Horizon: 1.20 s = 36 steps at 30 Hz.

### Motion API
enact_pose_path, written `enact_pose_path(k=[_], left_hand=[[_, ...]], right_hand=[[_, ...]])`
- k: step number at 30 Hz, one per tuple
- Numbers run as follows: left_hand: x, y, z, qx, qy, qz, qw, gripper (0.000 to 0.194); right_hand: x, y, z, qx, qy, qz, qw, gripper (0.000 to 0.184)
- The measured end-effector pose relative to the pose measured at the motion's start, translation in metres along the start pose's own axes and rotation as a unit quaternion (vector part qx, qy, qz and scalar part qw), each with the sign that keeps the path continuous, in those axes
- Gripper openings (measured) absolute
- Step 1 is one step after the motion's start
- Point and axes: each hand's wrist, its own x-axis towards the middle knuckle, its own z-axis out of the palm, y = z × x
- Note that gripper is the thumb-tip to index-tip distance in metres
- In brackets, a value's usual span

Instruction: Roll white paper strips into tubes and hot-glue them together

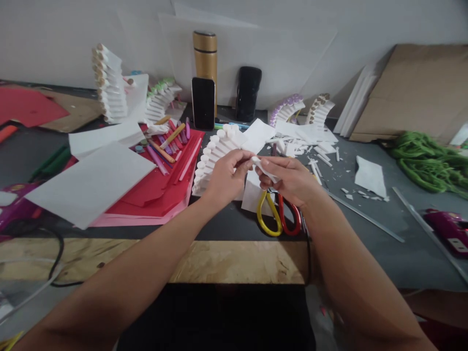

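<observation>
My right hand is closed around a small white rolled piece, which looks like paper or thin foam. The fingertips of my left hand pinch together at its upper left end. Just behind my left hand stands a curved, fan-like row of white rolls with round white ends. Scissors with one yellow and one red handle lie below my right hand, their blades mostly hidden. A white sheet lies partly under them.
Red sheets with markers and a white card lie left. A phone leans on a gold bottle. White scraps, a metal strip, green yarn and a purple glue gun are right.
</observation>
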Motion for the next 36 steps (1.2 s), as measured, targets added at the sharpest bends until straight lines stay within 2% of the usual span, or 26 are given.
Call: enact_pose_path(k=[4, 6, 8, 12, 14, 17, 21, 24, 27, 30, 33, 36], left_hand=[[0.0, -0.002, 0.002, -0.031, 0.014, -0.034, 0.999, 0.015], [-0.001, -0.002, 0.005, -0.049, 0.023, -0.051, 0.997, 0.015], [-0.002, -0.001, 0.008, -0.074, 0.038, -0.069, 0.994, 0.014], [-0.005, 0.001, 0.015, -0.098, 0.065, -0.075, 0.99, 0.013], [-0.007, 0.001, 0.016, -0.082, 0.074, -0.044, 0.993, 0.013], [-0.009, 0.001, 0.016, -0.031, 0.091, 0.022, 0.995, 0.013], [-0.009, -0.001, 0.014, 0.031, 0.122, 0.113, 0.986, 0.012], [-0.009, 0.0, 0.013, 0.047, 0.121, 0.149, 0.98, 0.014], [-0.008, 0.003, 0.01, 0.019, 0.085, 0.132, 0.987, 0.016], [-0.004, 0.004, 0.003, -0.057, 0.037, 0.049, 0.996, 0.012], [0.001, 0.004, -0.003, -0.12, -0.03, -0.034, 0.992, 0.012], [0.003, 0.002, -0.006, -0.094, -0.059, -0.028, 0.993, 0.013]], right_hand=[[0.003, 0.003, 0.0, -0.09, 0.015, -0.07, 0.993, 0.029], [0.003, 0.005, 0.0, -0.189, 0.038, -0.13, 0.973, 0.027], [0.003, 0.007, 0.001, -0.305, 0.066, -0.197, 0.929, 0.024], [-0.002, 0.008, 0.006, -0.475, 0.113, -0.309, 0.816, 0.033], [-0.004, 0.008, 0.008, -0.5, 0.114, -0.338, 0.79, 0.035], [-0.007, 0.007, 0.01, -0.484, 0.096, -0.342, 0.8, 0.034], [-0.008, 0.004, 0.01, -0.423, 0.069, -0.308, 0.849, 0.032], [-0.009, 0.002, 0.01, -0.4, 0.066, -0.28, 0.87, 0.033], [-0.011, -0.001, 0.008, -0.391, 0.076, -0.264, 0.878, 0.033], [-0.011, -0.004, 0.005, -0.402, 0.054, -0.275, 0.871, 0.031], [-0.01, -0.007, 0.002, -0.424, 0.03, -0.292, 0.857, 0.032], [-0.007, -0.004, 0.001, -0.432, 0.026, -0.297, 0.851, 0.034]])
